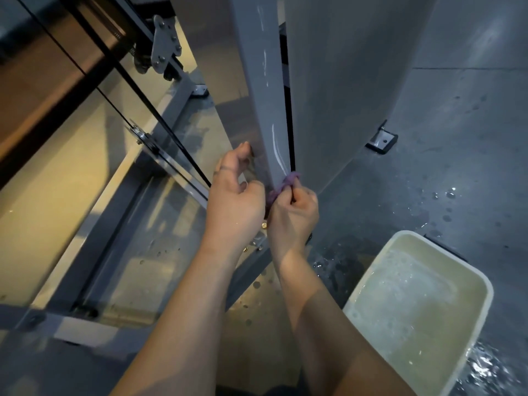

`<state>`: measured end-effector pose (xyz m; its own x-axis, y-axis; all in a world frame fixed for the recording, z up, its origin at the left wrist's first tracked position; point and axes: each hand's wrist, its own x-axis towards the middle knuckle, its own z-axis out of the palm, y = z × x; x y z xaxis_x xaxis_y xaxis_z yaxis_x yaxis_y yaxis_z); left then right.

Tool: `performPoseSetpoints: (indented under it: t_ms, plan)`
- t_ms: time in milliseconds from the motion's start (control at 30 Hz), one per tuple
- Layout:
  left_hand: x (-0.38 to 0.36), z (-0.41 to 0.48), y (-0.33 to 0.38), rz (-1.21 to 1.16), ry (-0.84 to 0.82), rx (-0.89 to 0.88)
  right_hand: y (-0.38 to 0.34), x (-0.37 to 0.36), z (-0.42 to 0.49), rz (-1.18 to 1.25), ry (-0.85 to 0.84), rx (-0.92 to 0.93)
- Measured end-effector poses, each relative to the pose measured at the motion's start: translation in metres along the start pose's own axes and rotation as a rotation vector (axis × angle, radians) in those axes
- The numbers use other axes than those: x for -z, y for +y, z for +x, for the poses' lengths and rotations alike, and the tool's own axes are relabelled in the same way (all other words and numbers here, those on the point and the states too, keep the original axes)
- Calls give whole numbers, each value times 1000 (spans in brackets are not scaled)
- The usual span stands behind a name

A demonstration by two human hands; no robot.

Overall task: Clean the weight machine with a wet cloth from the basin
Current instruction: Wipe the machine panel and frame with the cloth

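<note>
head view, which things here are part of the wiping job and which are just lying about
In the job: purple cloth, gripped by the right hand; left hand beside it; grey machine post; basin of water.
Not in play: floor bracket; small gold-coloured bits by the post's foot; water drops on the floor.

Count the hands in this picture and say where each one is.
2. The left hand is at the left face of the grey post; the right hand pinches the purple cloth against the post's right edge. None seem hidden.
</note>
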<state>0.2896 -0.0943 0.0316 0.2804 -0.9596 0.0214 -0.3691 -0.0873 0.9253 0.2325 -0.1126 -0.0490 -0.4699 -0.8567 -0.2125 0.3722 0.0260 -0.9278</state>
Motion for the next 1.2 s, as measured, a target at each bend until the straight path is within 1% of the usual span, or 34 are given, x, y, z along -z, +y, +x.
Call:
performPoseSetpoints:
  t_ms: [67,133,267,333,400,467,500,567,600,633,700,733,800,833,900,967,1000,1067,1100,1133,1200]
  plan:
    - [0,2,-4,-17,-2,14,-13,-4,0,49,2,64]
    - [1,5,-7,-36,21,34,-10,-1,-1,74,-27,122]
    - [-2,3,-5,-56,72,38,14,14,7,51,-86,-77]
    - [-4,4,-6,-79,77,39,7,10,7,18,-111,-26]
    - [-4,8,-6,-87,81,37,-2,3,4,17,-117,89]
    - [-4,8,-1,-99,102,28,-10,5,1,-85,-100,180]
    - [-3,7,2,-93,111,19,-6,9,3,-118,-103,175]
    - [-4,4,4,-83,121,9,0,12,5,-117,-105,57]
    - [-5,4,3,-86,122,11,-1,12,8,-129,-96,29]
    - [-5,4,2,-88,122,14,-4,9,9,-108,-83,37]
    - [-5,6,-1,-76,131,12,-12,0,6,-51,-71,155]
    - [-6,8,-1,-68,140,9,-12,-1,3,-62,-90,212]
    - [-6,8,2,-71,149,3,-3,4,-1,-132,-119,248]
    - [-7,7,3,-69,151,-6,4,9,0,-185,-112,226]
    - [-7,4,6,-62,154,-8,4,16,0,-225,-115,122]
    - [-6,4,4,-68,142,-3,-8,8,4,-228,-86,202]
    - [-6,7,2,-73,144,-1,-14,2,5,-192,-78,282]
    - [-4,14,-1,-87,149,7,-23,-4,8,-164,-130,456]
    - [-3,15,-1,-97,151,12,-23,-3,9,-172,-160,511]
    - [-2,15,-1,-102,151,17,-19,2,11,-223,-166,538]
    - [0,12,2,-90,147,8,-12,19,12,-279,-159,470]
